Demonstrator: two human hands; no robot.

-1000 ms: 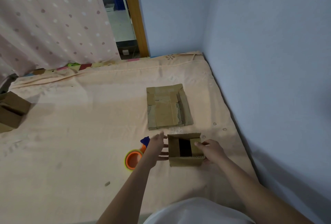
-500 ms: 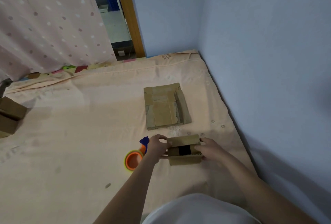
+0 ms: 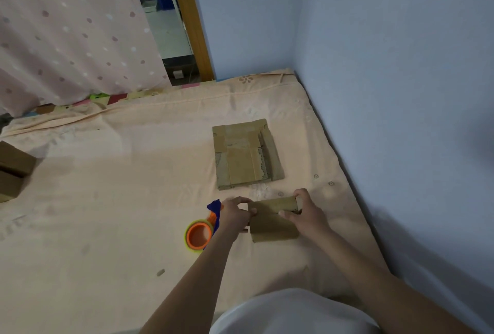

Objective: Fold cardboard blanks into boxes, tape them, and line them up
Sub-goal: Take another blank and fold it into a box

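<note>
Holding box (image 3: 274,220) | left hand (image 3: 235,214) grip clamped on it | right hand (image 3: 307,216) grip clamped on it

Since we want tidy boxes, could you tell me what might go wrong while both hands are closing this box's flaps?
1. Both the left hand and right hand grip the small box; freeing one for the tape dispenser may let the flaps spring open.
2. The soft bedsheet gives little support, so pressing could skew the box.
</note>
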